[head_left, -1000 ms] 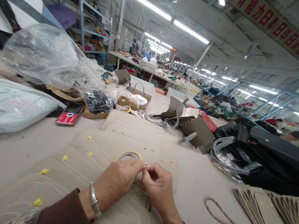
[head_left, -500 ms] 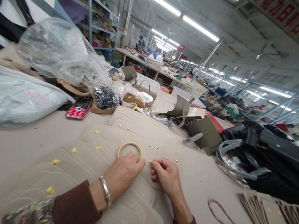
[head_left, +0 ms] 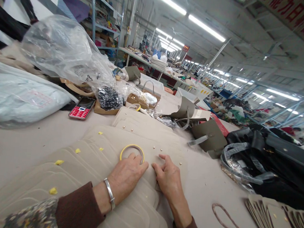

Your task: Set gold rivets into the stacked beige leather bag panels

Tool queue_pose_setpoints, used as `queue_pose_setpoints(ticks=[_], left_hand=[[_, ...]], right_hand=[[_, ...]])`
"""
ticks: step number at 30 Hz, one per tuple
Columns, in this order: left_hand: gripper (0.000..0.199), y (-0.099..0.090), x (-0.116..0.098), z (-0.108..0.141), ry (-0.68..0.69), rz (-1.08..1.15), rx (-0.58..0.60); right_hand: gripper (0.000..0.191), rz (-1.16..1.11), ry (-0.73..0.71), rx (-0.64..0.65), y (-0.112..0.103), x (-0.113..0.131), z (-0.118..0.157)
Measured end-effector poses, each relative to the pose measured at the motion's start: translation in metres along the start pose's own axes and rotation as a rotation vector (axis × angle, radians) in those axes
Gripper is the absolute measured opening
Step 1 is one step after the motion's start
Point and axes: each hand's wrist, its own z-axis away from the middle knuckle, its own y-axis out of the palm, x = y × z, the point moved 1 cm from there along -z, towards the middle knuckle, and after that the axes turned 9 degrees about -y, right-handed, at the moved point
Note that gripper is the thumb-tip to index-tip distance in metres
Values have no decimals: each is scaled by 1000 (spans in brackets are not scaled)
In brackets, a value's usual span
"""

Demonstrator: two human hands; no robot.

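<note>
My left hand (head_left: 127,172) is closed around the near side of a narrow roll of yellow-edged tape (head_left: 133,146). Beneath it lie overlapping flat beige panels (head_left: 89,169), some with small yellow tape bits (head_left: 59,162) stuck on them. My right hand (head_left: 168,175) is over the right edge of the panels, thumb and forefinger apart, with nothing visible between them. Small gold studs (head_left: 161,150) stand on the panels just beyond my right hand. Its lower fingers are partly hidden.
A red phone (head_left: 82,108) and plastic-wrapped goods (head_left: 24,93) lie at left. Behind the panels is an open cardboard box (head_left: 134,99). Olive bag parts (head_left: 210,137) and black bags (head_left: 282,166) are at right, with a brown cord loop (head_left: 228,218) and stacked panels (head_left: 277,222) nearer.
My right thumb and forefinger have parted from their pinch by a gold stud. My left hand keeps hold of the tape roll, almost in place. The view has shifted slightly.
</note>
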Motion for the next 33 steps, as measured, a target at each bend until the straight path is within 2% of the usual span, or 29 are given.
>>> queue_pose_setpoints(ticks=[2,4,5,7,11,14,17,22,26,30,33], left_hand=[[26,0,0,0,-8,-1,7],[25,1,0,0,-9,4,8],[24,1,0,0,-9,6,8],[24,1,0,-1,-10,12,3],[27,2,1,-1,7,19,-16],[26,0,1,0,43,27,-35],[25,-4,3,1,51,43,-58],[20,-6,10,2,36,78,-100],[14,-4,16,1,51,114,-185],[14,0,20,2,121,205,-263],[19,3,21,3,187,289,-362]], right_hand=[[40,-208,127,-2,-2,-9,4],[37,-366,192,14,-3,-14,9],[34,-375,178,24,-3,-14,11],[29,-254,66,34,-4,-11,14],[22,55,-159,-27,-1,3,11],[19,169,-191,-21,2,7,7],[18,214,-218,44,1,9,7],[15,201,-239,224,-7,9,14],[15,173,-318,293,-11,8,16],[15,66,-327,267,-15,-1,13],[25,-190,-167,148,-19,-10,10]])
